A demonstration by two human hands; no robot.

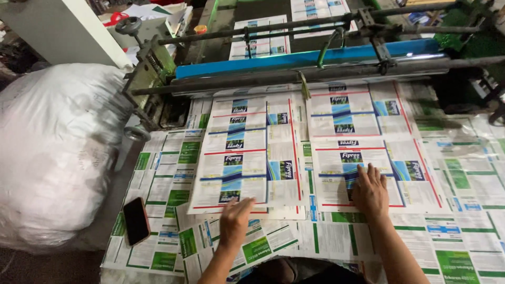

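Note:
Two stacks of printed carton sheets with red, blue and white panels lie side by side on the machine's delivery table. My left hand [235,221] rests at the near edge of the left stack [247,152], fingers together, slightly blurred. My right hand [370,190] lies flat on the right stack [363,137], fingers spread over a blue panel. Neither hand grips anything.
Green-and-white printed sheets [463,179] cover the table under the stacks. A dark phone [136,220] lies at the table's left edge. A large white plastic bag [52,152] bulges at left. Metal rods and a blue bar [305,59] cross the machine behind the stacks.

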